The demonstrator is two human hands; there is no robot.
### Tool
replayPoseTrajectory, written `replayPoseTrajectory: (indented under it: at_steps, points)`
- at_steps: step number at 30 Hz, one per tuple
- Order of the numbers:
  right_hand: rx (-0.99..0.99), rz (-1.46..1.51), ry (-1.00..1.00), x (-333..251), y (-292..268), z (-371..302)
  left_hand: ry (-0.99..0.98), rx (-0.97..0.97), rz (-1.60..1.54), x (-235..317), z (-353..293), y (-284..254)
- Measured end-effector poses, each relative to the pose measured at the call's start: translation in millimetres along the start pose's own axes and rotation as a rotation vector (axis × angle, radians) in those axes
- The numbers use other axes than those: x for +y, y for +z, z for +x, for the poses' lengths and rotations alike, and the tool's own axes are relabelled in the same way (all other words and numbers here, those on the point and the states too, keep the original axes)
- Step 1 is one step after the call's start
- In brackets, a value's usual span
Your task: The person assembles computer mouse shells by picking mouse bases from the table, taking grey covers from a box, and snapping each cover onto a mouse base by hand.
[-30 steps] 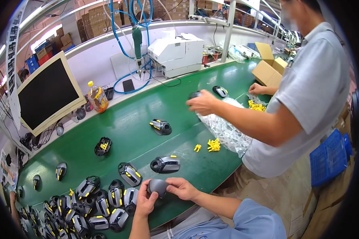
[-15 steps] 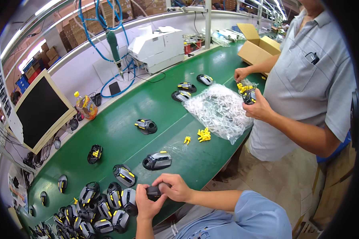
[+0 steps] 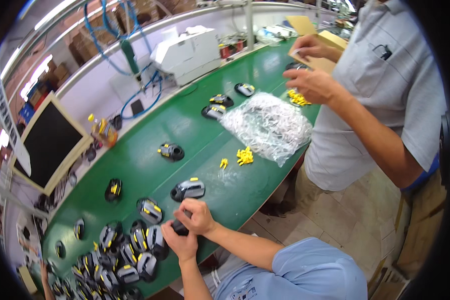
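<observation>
A dark grey-black rounded plastic housing (image 3: 179, 228) sits between my two hands, near the bench's front edge. My left hand (image 3: 181, 243) grips it from the near side. From above and the right, my right hand (image 3: 199, 218) closes over it, hiding much of its shape. Just beyond my hands lies a grey-and-black plastic housing (image 3: 190, 190) with a yellow tab. A similar housing (image 3: 150, 210) rests to its left. Left of my hands, several more grey-and-black housings with yellow parts are heaped, the closest (image 3: 157, 241) beside my left hand.
A co-worker's hands (image 3: 312, 82) hold a dark part at right, near an open carton (image 3: 330, 40). A clear bag of white pieces (image 3: 270, 125) and yellow clips (image 3: 244, 156) lie on the green bench (image 3: 135, 165). A monitor (image 3: 50, 142) and bottle (image 3: 103, 131) line the back.
The whole view has shifted slightly. My hands still grip the housing, with my right hand now more over its top. The co-worker's hands have moved up toward the carton, away from the far yellow clips.
</observation>
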State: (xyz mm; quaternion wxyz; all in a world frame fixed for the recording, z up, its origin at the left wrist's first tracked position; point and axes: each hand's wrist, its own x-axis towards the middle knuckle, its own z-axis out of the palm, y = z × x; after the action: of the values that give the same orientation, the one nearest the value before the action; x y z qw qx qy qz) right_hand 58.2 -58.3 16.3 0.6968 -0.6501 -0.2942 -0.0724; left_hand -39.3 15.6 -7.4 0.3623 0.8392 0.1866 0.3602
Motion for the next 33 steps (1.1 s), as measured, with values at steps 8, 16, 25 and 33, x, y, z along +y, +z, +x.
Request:
replayPoseTrajectory:
  at_steps: [8, 16, 25, 33]
  points:
    - [0.043, -0.056, -0.025, 1, -2, 21, 0.120, 0.067, 0.100, 3, 17, 16]
    - [-0.086, 0.476, 0.180, -1, -39, 10, -0.183, -0.197, 0.050, 27, 70, -59]
    - [-0.386, 0.227, 0.062, -11, -50, 5, -0.262, -0.351, 0.608, -87, 263, -26]
    - [-0.489, 0.183, -0.055, -8, -52, 11, -0.172, -0.455, 1.156, -134, 289, -94]
